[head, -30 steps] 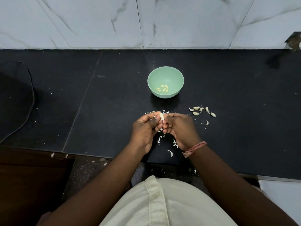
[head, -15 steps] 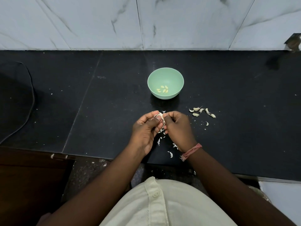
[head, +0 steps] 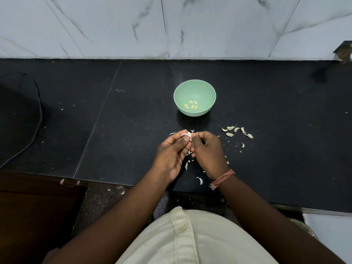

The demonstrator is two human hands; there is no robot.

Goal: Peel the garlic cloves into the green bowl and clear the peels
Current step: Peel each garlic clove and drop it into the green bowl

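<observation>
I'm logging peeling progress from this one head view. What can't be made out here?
- How much skin is left on the garlic clove: the fingertips of the left hand and right hand cover most of it.
- Peels on the counter below the hands: partly hidden by them.
- Pieces right of the green bowl: too small to tell unpeeled cloves from skins.

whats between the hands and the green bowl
Mostly bare black counter, seen from the head camera. A few peel scraps sit just past the fingertips; nothing else before the green bowl.
</observation>
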